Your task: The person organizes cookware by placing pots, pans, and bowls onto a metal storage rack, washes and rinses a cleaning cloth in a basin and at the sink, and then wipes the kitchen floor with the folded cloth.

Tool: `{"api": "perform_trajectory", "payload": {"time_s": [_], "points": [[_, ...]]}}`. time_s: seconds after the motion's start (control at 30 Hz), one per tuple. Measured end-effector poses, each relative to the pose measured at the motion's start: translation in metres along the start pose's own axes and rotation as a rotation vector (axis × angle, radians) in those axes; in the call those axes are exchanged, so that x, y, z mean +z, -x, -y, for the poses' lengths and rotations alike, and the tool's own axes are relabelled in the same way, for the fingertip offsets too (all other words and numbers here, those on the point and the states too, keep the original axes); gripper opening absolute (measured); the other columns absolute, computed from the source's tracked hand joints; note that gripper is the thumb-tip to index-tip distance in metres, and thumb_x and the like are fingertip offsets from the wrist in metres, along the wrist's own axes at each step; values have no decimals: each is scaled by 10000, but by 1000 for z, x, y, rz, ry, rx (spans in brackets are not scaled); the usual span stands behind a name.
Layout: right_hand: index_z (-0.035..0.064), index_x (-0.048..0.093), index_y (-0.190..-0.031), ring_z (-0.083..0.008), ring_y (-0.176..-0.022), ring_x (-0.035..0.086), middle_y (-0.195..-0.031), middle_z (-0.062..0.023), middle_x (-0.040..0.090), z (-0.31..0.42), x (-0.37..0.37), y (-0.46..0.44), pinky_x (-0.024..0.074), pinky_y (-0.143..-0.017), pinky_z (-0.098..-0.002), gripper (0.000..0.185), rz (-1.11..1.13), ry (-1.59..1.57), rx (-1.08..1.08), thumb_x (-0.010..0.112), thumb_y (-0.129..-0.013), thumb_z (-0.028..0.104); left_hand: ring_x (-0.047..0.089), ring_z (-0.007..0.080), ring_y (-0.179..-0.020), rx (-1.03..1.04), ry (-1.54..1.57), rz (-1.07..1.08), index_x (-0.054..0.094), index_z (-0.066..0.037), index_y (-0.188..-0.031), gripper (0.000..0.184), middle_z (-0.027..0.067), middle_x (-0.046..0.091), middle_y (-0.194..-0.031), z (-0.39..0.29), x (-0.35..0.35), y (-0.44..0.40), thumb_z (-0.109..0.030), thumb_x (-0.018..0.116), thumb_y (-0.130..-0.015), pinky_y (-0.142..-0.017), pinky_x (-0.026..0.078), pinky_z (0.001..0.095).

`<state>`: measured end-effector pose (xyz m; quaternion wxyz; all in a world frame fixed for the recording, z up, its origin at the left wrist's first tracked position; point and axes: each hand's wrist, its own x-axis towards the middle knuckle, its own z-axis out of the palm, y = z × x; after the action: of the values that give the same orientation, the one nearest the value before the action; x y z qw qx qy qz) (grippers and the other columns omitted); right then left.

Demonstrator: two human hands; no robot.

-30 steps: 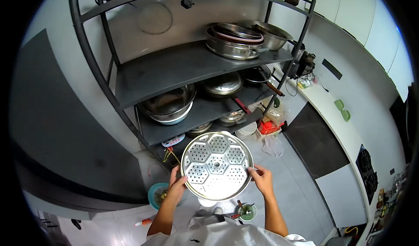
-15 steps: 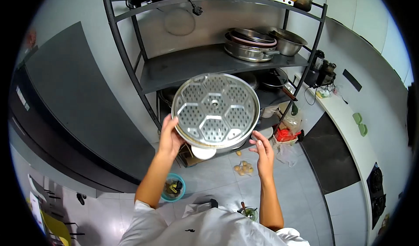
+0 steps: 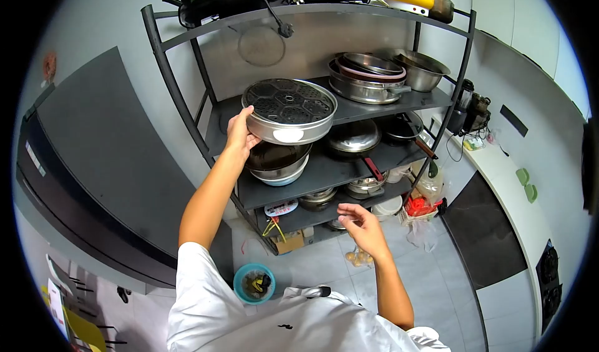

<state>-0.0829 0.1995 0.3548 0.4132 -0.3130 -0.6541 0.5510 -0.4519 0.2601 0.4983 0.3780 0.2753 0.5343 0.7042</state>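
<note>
My left hand (image 3: pixel 240 132) grips the left rim of a round metal steamer basket (image 3: pixel 306 132), thumb on top. Its perforated plate has a hexagon pattern, and a white oval handle patch (image 3: pixel 289 135) faces me. The steamer basket is at the front edge of the rack's upper-middle shelf (image 3: pixel 349 110); whether it rests there I cannot tell. My right hand (image 3: pixel 365 228) is lower and to the right, apart from the basket, fingers loosely bent with nothing in them. To the basket's right sits a stack of metal pans (image 3: pixel 365 87).
Below are a dark pan on bowls (image 3: pixel 277 158), a lidded pan with a red handle (image 3: pixel 352 138) and a black frying pan (image 3: pixel 402 127). A plug (image 3: pixel 285 30) dangles from the top shelf. A blue bin (image 3: pixel 254 294) stands on the floor; a counter (image 3: pixel 499 183) runs along the right.
The steamer basket has moved away from me to the shelf and tilted from facing me to nearly level. My right hand has dropped lower, further from it.
</note>
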Motion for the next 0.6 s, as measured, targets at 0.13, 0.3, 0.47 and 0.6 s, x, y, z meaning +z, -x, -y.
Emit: {"api": "perform_trajectory", "payload": {"time_s": [0.13,0.3,0.47,0.6], "points": [[5,632,-1263,-114,-952,652,-1160,-88,707,4,0,-7,522,-826,-265,383,81,101,49,704,-906,122,651,282,-998,-62,34,-59,555,-53,-1228,576,158,624,-1161,17,1,-59,-454,699,-840,-854,542,417],[-8,622,-1271,-146,-946,670,-1156,-120,710,-5,-2,-16,539,-829,-290,419,124,167,13,719,-893,145,644,327,-1018,-97,91,-93,551,-28,-1203,559,176,603,-1188,26,7,-92,-418,714,-837,-819,559,461],[-11,621,-1271,-156,-944,677,-1166,-127,710,-8,-1,-24,538,-861,-303,425,196,222,19,722,-889,145,600,344,-1079,-95,29,-22,502,-35,-1292,529,207,533,-1275,28,9,-109,-355,667,-904,-855,565,481],[-4,623,-1272,-199,-955,688,-1162,-143,709,-21,5,-26,543,-867,-329,466,236,258,9,733,-883,227,584,338,-1110,-148,54,33,459,-28,-1364,536,233,468,-1326,28,1,-116,-335,615,-954,-885,573,440]]}}
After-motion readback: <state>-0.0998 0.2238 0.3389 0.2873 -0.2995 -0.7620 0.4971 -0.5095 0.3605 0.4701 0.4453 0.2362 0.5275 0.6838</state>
